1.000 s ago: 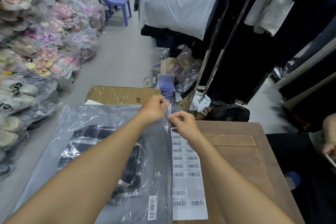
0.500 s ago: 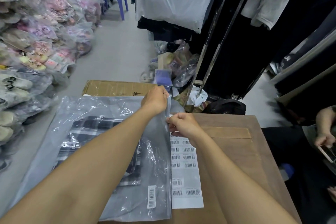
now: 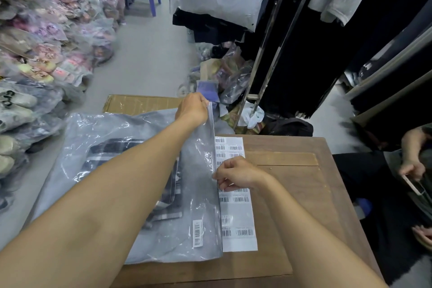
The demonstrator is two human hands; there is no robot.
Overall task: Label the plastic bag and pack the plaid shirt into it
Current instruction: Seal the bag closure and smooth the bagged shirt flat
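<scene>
A clear plastic bag [image 3: 98, 138] lies across the wooden table [image 3: 292, 194], its left part hanging past the table edge. The dark plaid shirt [image 3: 117, 149] is inside it, partly hidden by my left arm. A white barcode label [image 3: 197, 232] is stuck on the bag near its bottom right corner. My left hand [image 3: 192, 109] pinches the far end of the bag's zip edge [image 3: 214, 142]. My right hand [image 3: 236, 174] pinches the same edge about halfway down.
A sheet of barcode labels [image 3: 237, 217] lies on the table just right of the bag. A cardboard box [image 3: 138, 104] sits beyond the table. Bagged slippers pile up at left. Another person's hand [image 3: 412, 168] holds a phone at right. Clothing racks stand behind.
My right hand has slid along the zip edge toward me, away from my left hand, which stays at the far end. The view has shifted slightly.
</scene>
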